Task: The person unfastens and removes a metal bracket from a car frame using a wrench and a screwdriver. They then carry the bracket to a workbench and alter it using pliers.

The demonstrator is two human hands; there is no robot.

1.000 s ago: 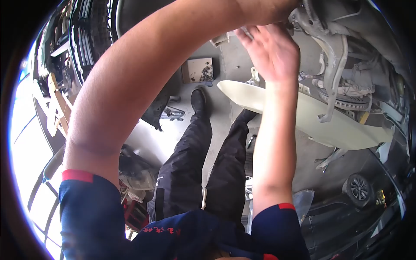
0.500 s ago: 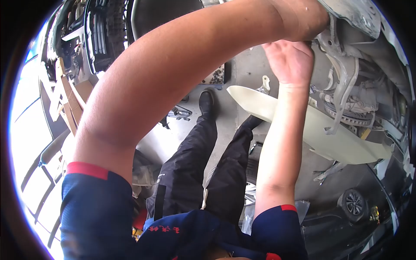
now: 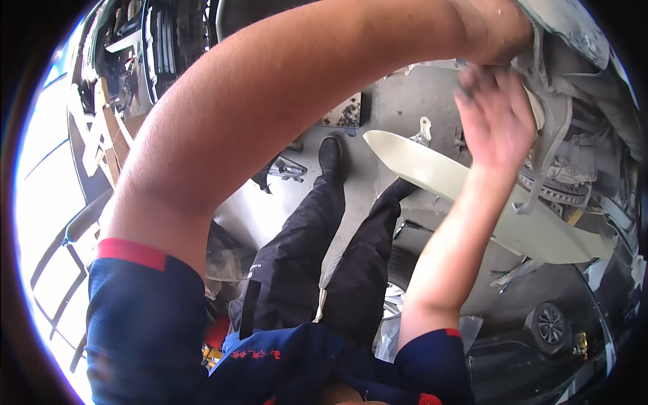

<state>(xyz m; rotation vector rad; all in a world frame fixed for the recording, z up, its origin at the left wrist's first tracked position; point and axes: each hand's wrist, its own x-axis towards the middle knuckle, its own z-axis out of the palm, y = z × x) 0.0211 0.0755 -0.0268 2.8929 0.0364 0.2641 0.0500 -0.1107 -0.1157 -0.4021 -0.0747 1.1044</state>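
My left hand [image 3: 499, 30] is raised at the upper right, against the edge of a grey metal vehicle part [image 3: 570, 27]; its fingers are out of sight. Just below it, my right hand [image 3: 498, 118] shows its palm, the fingers apart and slightly blurred, with dark smudges on the tips. Nothing shows in that palm. A curved grey metal bracket [image 3: 552, 155] hangs beside it on the right. Lower down, a long pale-yellow body panel [image 3: 432, 162] passes behind my right forearm.
A tray of small dark parts [image 3: 347, 111] lies on the floor near my shoe [image 3: 330, 154]. A dark car with a wheel [image 3: 548, 325] is at the lower right. Wooden framing [image 3: 104, 138] and black car parts stand at the left.
The hand with its palm showing has moved right and down, and its fingers have come out from behind the other wrist. The raised arm has shifted a little to the right.
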